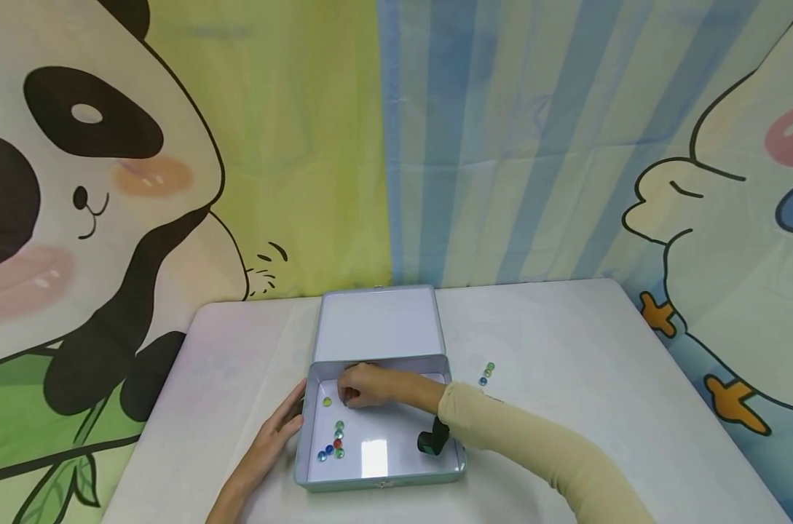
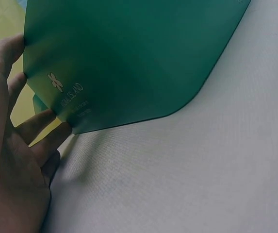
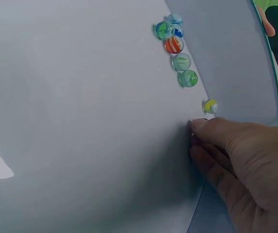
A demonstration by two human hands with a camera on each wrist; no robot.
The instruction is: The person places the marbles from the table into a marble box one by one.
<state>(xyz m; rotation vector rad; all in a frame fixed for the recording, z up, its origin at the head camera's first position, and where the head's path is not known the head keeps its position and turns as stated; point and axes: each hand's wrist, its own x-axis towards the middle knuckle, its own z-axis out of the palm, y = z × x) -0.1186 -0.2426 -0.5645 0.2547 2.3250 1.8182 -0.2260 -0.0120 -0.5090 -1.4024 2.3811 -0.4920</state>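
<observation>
A shallow tin box (image 1: 379, 482), green outside and pale inside, lies with its hinged lid (image 1: 378, 324) thrown back. My right hand (image 1: 363, 384) reaches into its far left part, thumb and fingertips pinched together low over the floor, around a marble mostly hidden by them. Just left of these fingers sits a yellow marble (image 3: 210, 106). Several marbles, among them a red one (image 3: 173, 44) and a green one (image 3: 188, 78), line the left wall. Outside the box, my left hand (image 1: 271, 437) rests relaxed fingers against the green side (image 2: 124, 58).
Three more marbles (image 1: 487, 373) lie on the white table (image 1: 566, 342) to the right of the box. A black wrist camera (image 1: 433, 437) hangs under my right forearm, over the box. A cartoon-printed curtain (image 1: 304, 145) stands behind the table.
</observation>
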